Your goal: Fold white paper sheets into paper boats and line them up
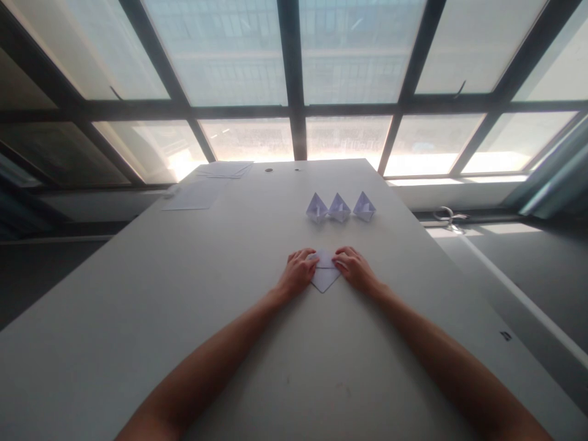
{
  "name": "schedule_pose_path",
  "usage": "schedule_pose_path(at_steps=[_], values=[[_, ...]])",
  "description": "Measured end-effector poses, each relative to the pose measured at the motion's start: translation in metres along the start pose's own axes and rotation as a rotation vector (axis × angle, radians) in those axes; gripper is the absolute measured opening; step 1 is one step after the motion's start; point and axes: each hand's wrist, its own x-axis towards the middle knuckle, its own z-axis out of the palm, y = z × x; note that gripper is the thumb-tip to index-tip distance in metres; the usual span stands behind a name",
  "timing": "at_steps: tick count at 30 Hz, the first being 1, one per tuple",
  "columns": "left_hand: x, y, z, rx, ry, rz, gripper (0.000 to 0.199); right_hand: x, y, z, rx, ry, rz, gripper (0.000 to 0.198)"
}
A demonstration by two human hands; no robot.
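Observation:
A white sheet of folded paper (325, 280) lies on the table in a diamond shape, with a horizontal edge across its middle. My left hand (301, 269) grips its left side, fingers curled and thumb resting on the paper. On the opposite side my right hand (353, 267) does the same, its thumb and fingers closed at the right edge. Both hands partly cover the side corners. Just beyond stand three folded paper boats, the left (316, 208), the middle (339, 208) and the right one (364, 207), in a row.
The white table (184, 318) stretches away towards large framed windows. Flat white paper sheets (195, 195) lie at its far left, with more sheets (225, 169) behind them. A dark round spot (269, 170) is near the far edge. A curtain (551, 177) hangs at right.

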Motion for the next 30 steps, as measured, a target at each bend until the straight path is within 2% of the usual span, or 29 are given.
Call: schedule_pose_path(at_steps=[4, 8, 12, 17, 21, 27, 30], values=[[-0.004, 0.007, 0.0, 0.057, -0.156, 0.083, 0.045, -0.001, -0.013, 0.0, -0.14, -0.072, -0.025, 0.033], [-0.006, 0.009, 0.002, 0.122, -0.241, 0.079, 0.058, -0.004, -0.027, 0.008, -0.183, -0.152, -0.026, 0.048], [-0.006, 0.01, 0.004, 0.145, -0.244, 0.059, 0.066, -0.005, -0.029, 0.015, -0.165, -0.257, -0.014, 0.064], [-0.007, 0.009, 0.001, 0.144, -0.241, -0.018, 0.075, -0.006, -0.017, 0.013, -0.203, -0.245, 0.083, 0.071], [-0.008, 0.007, -0.002, 0.149, -0.237, -0.069, 0.084, -0.007, -0.006, 0.011, -0.214, -0.223, 0.141, 0.074], [-0.008, 0.008, -0.004, 0.161, -0.244, -0.1, 0.085, -0.007, -0.004, 0.012, -0.216, -0.251, 0.176, 0.073], [-0.008, 0.007, -0.003, 0.16, -0.245, -0.101, 0.084, -0.006, -0.006, 0.01, -0.197, -0.209, 0.172, 0.071]])
